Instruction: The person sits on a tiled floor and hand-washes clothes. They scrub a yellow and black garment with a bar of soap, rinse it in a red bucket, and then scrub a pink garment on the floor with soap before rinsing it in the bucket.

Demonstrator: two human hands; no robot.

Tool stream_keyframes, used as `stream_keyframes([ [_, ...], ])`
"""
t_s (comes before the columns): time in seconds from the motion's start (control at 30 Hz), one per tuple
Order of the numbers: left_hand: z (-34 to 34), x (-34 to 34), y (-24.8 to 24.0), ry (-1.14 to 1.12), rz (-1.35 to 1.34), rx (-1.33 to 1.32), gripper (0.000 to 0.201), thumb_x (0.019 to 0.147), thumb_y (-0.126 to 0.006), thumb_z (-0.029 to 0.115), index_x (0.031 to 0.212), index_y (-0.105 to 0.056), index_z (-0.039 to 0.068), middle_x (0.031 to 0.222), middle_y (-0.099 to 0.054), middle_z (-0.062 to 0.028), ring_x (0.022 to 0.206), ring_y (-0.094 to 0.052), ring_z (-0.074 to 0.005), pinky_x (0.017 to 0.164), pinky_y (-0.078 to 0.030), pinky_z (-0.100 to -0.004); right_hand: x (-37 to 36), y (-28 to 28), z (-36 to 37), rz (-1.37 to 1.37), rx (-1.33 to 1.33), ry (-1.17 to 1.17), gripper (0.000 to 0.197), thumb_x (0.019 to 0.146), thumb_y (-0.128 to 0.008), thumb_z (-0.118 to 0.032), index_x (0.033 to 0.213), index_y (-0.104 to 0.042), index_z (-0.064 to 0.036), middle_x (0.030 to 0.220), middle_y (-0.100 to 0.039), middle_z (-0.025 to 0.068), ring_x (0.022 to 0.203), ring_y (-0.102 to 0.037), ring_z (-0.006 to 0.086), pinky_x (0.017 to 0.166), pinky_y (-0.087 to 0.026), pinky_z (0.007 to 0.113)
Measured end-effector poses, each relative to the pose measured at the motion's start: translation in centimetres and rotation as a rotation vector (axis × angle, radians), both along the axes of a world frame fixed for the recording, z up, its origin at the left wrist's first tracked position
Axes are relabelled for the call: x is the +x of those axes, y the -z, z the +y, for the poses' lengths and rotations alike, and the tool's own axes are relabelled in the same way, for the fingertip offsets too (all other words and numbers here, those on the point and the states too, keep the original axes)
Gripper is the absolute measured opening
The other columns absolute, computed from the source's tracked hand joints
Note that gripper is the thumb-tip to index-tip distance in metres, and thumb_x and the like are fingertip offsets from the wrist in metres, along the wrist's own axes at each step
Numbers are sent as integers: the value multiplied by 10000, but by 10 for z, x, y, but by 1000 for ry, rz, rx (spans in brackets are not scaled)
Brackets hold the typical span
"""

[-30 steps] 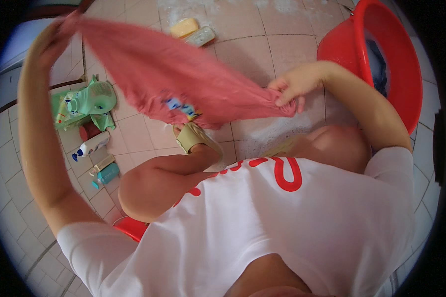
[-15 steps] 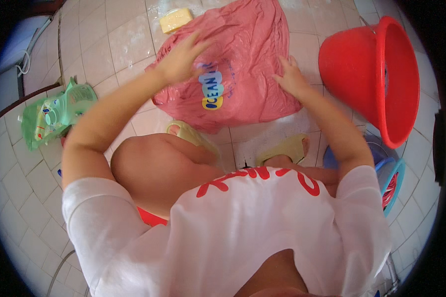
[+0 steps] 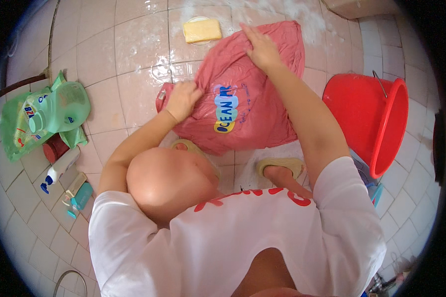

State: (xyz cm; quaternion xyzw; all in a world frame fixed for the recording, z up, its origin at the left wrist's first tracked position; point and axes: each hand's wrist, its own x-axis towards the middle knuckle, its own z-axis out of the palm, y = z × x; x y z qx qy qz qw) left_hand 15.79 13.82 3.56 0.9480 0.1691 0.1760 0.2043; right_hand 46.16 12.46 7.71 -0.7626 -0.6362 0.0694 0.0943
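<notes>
You are no longer stretching the cloth (image 3: 260,116) in the air between your hands, as a second ago; it is now lying on the tiles (image 3: 139,54) in front of your feet, with its print (image 3: 226,110) facing up. Half a second ago both your hands were hovering over or resting on it with fingers spread; now they are working at separate places, so you seem to be passing from laying the cloth down to arranging it.

Your left hand (image 3: 183,101) is touching the cloth's left part, its fingers curling inward; whether they are pinching a fold, you are not showing clearly enough to tell. Your right hand (image 3: 263,52) is reaching farther out, lying over the upper part with fingers extended and parted, not closing on anything visible. The two hands are staying well apart, with cloth running between them.

The cloth is still creasing in places, and its lower edge is lying close to your slippers (image 3: 293,163). The soap (image 3: 202,31) is resting just beyond its upper left edge, apart from both hands. The bucket (image 3: 354,116) is standing to the right, and the jug (image 3: 70,106) is sitting well off to the left.
</notes>
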Motion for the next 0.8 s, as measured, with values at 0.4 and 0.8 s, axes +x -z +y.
stream_keyframes([
  [0.4,-17,-27,-9,-409,10,-327,139,811,-649,199,880,-649,79,797,-564,-125,758,-581,-319,663,-467,-420,-4,28,-96,127,-87,117,348,696,-655,-59,1038,-613,-106,1070,-557,132,995,-553,319,812,-472,411],
  [0.8,14,-28,22,-569,188,-649,189,826,-613,189,923,-628,27,895,-645,-195,850,-612,-372,749,-483,-430,-86,27,22,353,-43,6,497,747,-667,-146,1239,-592,-147,1162,-540,222,1000,-569,383,872,-470,408],
])
